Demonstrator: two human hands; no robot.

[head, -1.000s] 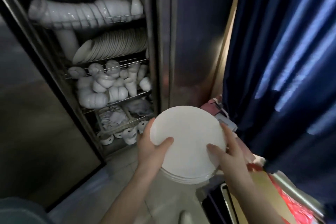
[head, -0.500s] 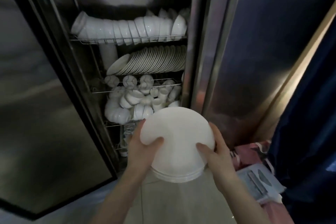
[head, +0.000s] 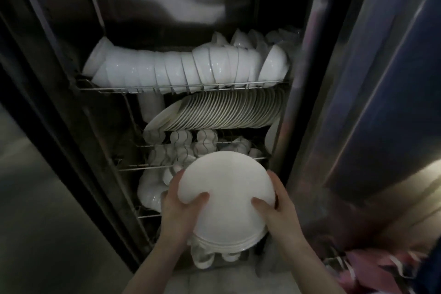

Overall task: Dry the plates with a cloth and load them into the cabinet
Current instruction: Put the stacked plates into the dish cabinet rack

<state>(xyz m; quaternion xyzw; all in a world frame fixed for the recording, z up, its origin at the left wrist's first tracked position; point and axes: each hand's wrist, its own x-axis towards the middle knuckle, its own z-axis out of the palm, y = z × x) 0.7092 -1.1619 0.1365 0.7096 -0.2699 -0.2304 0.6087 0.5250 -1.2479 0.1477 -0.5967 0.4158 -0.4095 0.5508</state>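
Observation:
A stack of white plates (head: 226,198) is held face-up in front of the open steel cabinet (head: 167,19). My left hand (head: 181,212) grips the stack's left rim with the thumb on top. On the right rim, my right hand (head: 276,212) grips it the same way. Inside the cabinet, a row of white plates (head: 226,112) stands on edge on the second wire rack, above and behind the stack. No cloth is in view.
White bowls (head: 191,69) fill the top wire rack (head: 181,87). Small cups and bowls (head: 181,148) crowd the lower racks. The open door (head: 35,198) stands at the left, a steel panel (head: 346,102) at the right. Pink items (head: 381,267) lie at the bottom right.
The view has swung left and closer to the cabinet. Both hands have carried the plate stack toward the cabinet opening, keeping the same hold.

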